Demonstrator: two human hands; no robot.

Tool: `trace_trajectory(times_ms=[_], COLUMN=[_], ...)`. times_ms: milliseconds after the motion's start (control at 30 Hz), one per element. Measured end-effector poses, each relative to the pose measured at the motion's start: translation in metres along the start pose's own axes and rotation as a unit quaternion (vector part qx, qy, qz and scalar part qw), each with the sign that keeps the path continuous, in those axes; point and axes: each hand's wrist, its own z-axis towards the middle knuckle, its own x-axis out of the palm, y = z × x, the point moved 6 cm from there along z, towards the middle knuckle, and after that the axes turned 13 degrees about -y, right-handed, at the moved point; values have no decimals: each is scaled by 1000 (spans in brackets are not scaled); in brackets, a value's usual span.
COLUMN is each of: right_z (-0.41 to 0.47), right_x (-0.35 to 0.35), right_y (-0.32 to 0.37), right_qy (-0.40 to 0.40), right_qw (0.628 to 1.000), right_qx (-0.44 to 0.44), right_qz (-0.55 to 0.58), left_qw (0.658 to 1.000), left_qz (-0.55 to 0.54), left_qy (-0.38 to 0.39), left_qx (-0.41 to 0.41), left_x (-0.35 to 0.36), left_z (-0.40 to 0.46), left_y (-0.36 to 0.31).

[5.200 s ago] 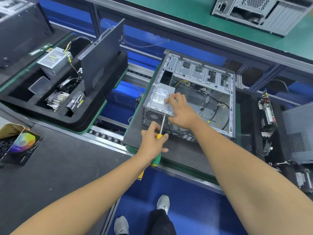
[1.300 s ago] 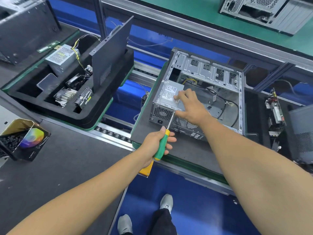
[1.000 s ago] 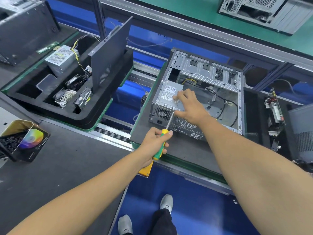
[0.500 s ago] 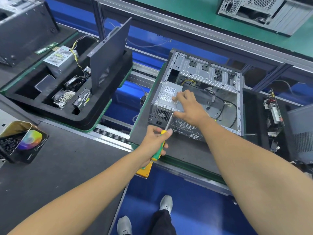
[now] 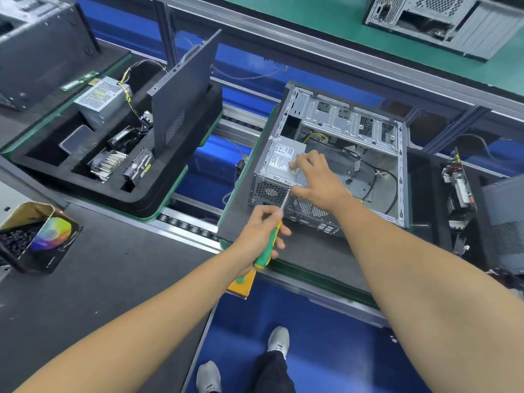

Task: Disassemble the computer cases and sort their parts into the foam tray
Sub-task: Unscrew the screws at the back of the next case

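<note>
Now left hand (image 5: 259, 236) gripping green-handled screwdriver (image 5: 268, 243) — perforated steel case (image 5: 351, 131), boxy.

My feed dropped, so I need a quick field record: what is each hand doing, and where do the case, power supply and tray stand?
left hand: grips screwdriver, tip at rear of case
right hand: rests on power supply
power supply: in the case's near left corner
case: open, on its side, on a dark mat
foam tray: left of case, holds parts and an upright panel
</note>
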Motion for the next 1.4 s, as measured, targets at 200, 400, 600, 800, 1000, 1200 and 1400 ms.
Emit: trace_trajectory(times_ms=[200,400,600,800,1000,1200,1400], right_z=[-1,-1,-3,-5,-39,-97,-99], right_x=[-4,-7,-12,-21,-27,28,69], right_y=[4,7,10,14,25,39,45], right_qy=[-3,5,1,-43,-256,-220,-184], right_qw=[1000,1000,999,997,965,917,573], right_qx=[1,2,16,27,28,247,605], right_qz=[14,10,40,64,53,225,521], left_qw=[999,998,999,998,999,996,997], left_qz=[30,41,45,36,17,72,66], left_qy=[5,39,-13,-30,-19,-27,-32], left_qx=[32,38,26,34,19,37,37], left_x=[2,3,3,-1,-3,-1,2], left_z=[4,-1,5,4,-5,-13,-15], left_y=[0,-3,-5,-3,-7,-22,-29])
